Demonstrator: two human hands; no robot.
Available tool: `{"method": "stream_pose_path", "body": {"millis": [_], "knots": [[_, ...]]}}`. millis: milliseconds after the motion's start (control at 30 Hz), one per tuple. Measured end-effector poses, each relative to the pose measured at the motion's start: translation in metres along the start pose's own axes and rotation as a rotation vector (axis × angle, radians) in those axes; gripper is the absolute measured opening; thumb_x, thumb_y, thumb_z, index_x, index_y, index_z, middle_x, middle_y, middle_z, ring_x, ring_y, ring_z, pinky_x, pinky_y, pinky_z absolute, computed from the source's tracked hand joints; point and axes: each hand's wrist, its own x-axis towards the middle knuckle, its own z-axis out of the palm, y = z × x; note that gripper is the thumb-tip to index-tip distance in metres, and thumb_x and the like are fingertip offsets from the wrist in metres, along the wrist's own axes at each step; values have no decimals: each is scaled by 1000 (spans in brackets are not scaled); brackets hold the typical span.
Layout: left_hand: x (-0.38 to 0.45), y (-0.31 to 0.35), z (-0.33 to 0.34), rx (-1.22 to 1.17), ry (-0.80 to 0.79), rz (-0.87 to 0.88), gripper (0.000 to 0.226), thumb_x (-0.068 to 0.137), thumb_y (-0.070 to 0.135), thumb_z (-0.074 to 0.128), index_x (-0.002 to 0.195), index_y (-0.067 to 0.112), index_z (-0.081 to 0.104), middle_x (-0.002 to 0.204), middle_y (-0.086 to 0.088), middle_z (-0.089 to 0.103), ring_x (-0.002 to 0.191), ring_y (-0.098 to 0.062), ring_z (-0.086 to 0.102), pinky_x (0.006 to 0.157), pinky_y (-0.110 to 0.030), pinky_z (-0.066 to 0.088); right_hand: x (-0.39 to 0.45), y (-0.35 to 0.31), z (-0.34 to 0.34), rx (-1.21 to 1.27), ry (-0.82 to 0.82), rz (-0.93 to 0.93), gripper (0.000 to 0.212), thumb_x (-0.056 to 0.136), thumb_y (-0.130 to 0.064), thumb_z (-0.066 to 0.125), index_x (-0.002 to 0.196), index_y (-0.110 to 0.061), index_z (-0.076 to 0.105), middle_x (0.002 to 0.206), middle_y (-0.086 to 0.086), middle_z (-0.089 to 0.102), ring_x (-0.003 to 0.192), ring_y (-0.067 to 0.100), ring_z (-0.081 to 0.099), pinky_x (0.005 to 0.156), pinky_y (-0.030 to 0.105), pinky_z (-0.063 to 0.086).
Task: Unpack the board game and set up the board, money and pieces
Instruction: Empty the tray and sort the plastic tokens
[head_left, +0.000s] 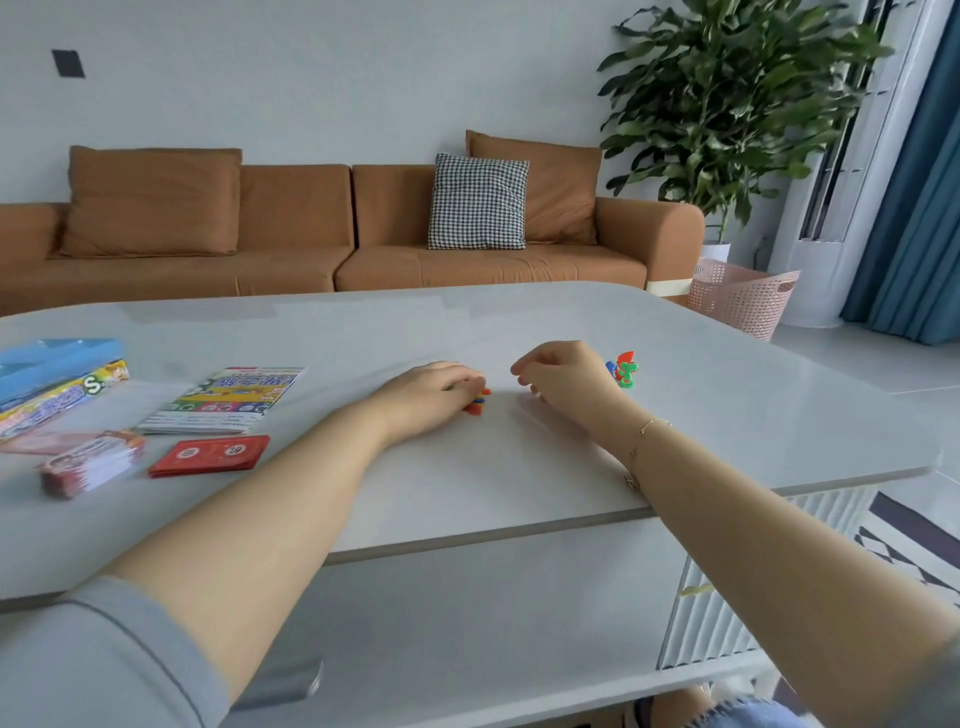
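Note:
My left hand (431, 395) lies on the white table (519, 467) with its fingers curled over small coloured plastic pieces (477, 402): red, blue, yellow and green show at its fingertips. My right hand (561, 376) hovers to the right with loosely curled fingers; whether it holds anything I cannot tell. Just behind it stand upright red, green and blue game pieces (626, 370). At the left lie the folded game board (228, 400), a red stack of money (210, 455) and a wrapped card pack (91, 465).
The blue game box (52, 379) sits at the table's far left edge, with a clear plastic bag (119, 410) beside it. Beyond the table stand an orange sofa (311, 234), a potted plant (727, 104) and a pink basket (743, 299).

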Motion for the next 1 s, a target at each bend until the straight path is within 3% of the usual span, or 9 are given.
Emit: {"method": "stream_pose_path", "body": {"millis": [100,200,367,433,567,667,767,867,1000], "knots": [[-11,6,2,113,9,119,24,97,43,41,94,31,61,102,16,58,96,-9,54,91,-24,41,-1,1,-1,10,-6,-14,21,84,-10,52,89,-13,72,89,2,70,84,17,60,83,34,52],[-24,14,4,107,33,160,29,99,35,41,110,18,63,118,7,58,109,-11,52,96,-24,38,-4,2,-2,24,-1,-40,21,84,-10,51,86,-18,71,91,2,71,82,15,60,81,33,52],[-46,21,7,74,79,157,32,101,28,36,95,9,62,116,-5,62,109,-20,55,96,-34,40,-4,2,-3,10,-13,-50,24,82,-7,49,83,-20,69,89,1,71,82,15,60,80,32,52],[-52,21,8,22,97,169,33,101,27,36,100,11,65,109,0,65,104,-18,57,95,-37,43,-4,2,-3,-22,-19,-62,24,83,-8,49,83,-21,68,89,0,70,81,15,60,78,30,51],[-53,19,0,-212,237,95,31,101,18,38,122,17,61,122,13,58,115,-1,49,94,-11,35,-5,1,-1,-108,-23,-109,24,86,-9,49,87,-21,70,87,-6,67,84,14,59,68,22,44],[-46,6,-10,-429,404,-47,29,96,4,42,112,14,64,118,3,62,113,-8,55,95,-18,37,-5,0,2,-184,-50,-131,28,88,-8,47,93,-19,72,101,-1,69,94,16,61,75,21,43],[-45,-3,-16,-520,423,-135,21,90,3,52,93,17,66,101,-3,67,97,-15,62,86,-27,47,-7,-2,4,-302,-108,-165,30,89,-8,47,104,-17,72,114,2,65,105,17,57,80,18,37],[-48,1,-15,-414,329,-100,7,85,16,67,90,20,70,87,6,67,80,-7,60,70,-15,44,-11,-6,6,-373,-160,-199,37,89,-3,43,109,-17,71,117,3,59,108,18,52,78,17,32],[-51,7,-9,-307,275,-77,16,79,25,76,93,19,73,78,10,66,67,2,59,52,-5,39,-13,-9,4,-371,-196,-227,47,83,6,38,104,-18,73,117,3,61,103,15,50,77,17,33]]}}
